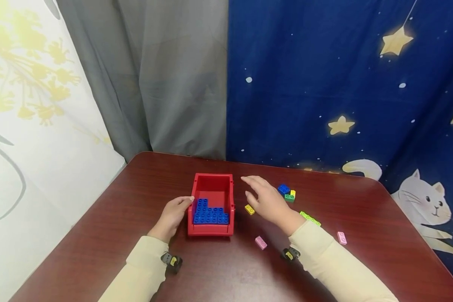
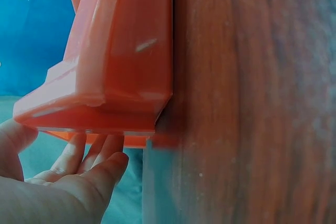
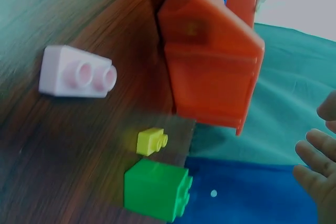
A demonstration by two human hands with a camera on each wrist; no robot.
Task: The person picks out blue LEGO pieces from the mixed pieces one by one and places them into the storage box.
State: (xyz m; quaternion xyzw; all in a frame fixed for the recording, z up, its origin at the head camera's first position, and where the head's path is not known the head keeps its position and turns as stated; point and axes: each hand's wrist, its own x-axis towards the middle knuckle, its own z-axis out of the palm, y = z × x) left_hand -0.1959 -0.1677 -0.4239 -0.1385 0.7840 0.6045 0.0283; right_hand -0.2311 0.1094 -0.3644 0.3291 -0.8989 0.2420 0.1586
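A red plastic bin (image 1: 211, 230) stands on the table with several blue bricks (image 1: 211, 216) fitted side by side in its near end. My left hand (image 1: 171, 216) holds the bin's left side, a fingertip at the rim; in the left wrist view its fingers (image 2: 71, 156) meet the red wall. To the right of the bin my right hand (image 1: 269, 201) hovers with fingers extended and nothing in them. Beneath it lies a yellow brick (image 1: 250, 209). Nearer me is a pink brick (image 1: 261, 242). The right wrist view shows a green brick (image 3: 157, 190).
Past my right hand lie a blue brick (image 1: 284, 188), a green brick (image 1: 289, 198) and a small yellow brick (image 1: 293, 193). A lime brick (image 1: 310, 218) and another pink brick (image 1: 341, 238) sit farther right. Curtains (image 1: 188, 75) hang behind the table (image 1: 136, 184).
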